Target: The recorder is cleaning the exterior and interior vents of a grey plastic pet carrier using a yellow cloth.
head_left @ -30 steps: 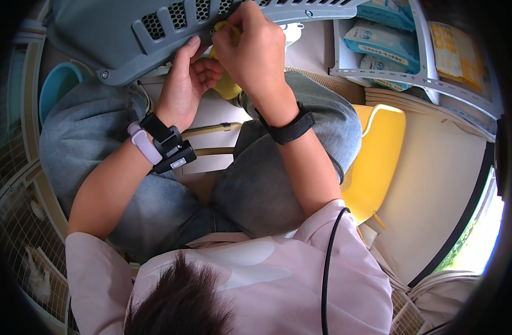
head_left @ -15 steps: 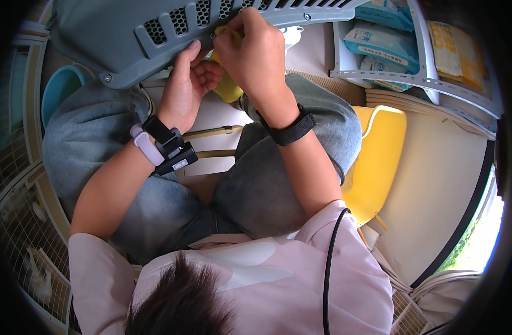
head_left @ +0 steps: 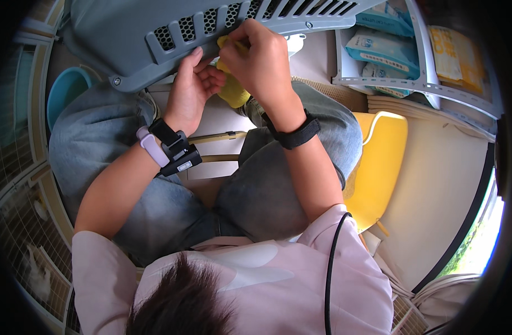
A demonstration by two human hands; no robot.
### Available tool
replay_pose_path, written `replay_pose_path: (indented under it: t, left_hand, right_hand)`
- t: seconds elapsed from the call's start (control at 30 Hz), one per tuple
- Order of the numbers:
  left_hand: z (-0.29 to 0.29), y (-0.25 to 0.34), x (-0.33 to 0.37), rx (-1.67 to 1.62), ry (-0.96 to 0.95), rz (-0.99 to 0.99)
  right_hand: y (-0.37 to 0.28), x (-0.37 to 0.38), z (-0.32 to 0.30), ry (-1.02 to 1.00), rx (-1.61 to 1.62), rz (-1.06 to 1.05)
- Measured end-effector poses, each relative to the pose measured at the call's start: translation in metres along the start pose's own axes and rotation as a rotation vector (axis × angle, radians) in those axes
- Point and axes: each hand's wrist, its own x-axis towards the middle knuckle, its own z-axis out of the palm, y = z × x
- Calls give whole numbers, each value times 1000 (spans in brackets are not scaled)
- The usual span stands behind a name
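Note:
A grey plastic pet carrier (head_left: 113,42) with mesh-backed slots lies across the top of the picture, over my knees. My left hand (head_left: 188,95) is at its lower rim, thumb against the outer face and the other fingers loosely curled; how far they reach under the rim is hidden. A yellow cloth (head_left: 232,94) is pinched in my right hand (head_left: 262,64), pressed to the rim just below the slots. Part of the cloth hangs down between my hands.
A light-blue bucket (head_left: 66,95) stands left of my knee, before wire cages (head_left: 21,223). Rightward are a yellow chair (head_left: 381,162) and a white shelf (head_left: 429,84) with blue packages (head_left: 381,50). A black cable (head_left: 329,268) runs down my shirt.
The carrier has shifted slightly right in the picture. My right hand, with the cloth, is a little lower against the rim. My left hand has kept its place at the rim.

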Motion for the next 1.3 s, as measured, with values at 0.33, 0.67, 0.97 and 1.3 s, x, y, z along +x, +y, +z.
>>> replay_pose_path:
  t: [0.33,0.67,0.97,1.3]
  left_hand:
    - [3,6,-2,11,-20,5]
    - [2,10,-5,48,-42,-11]
    - [1,9,-3,43,-35,-29]
    - [3,9,-4,62,-38,-18]
  right_hand:
    - [8,10,-18,54,-181,141]
    - [35,25,-52,138,-536,173]
    - [53,31,-70,200,-582,242]
    - [47,27,-56,201,-560,204]
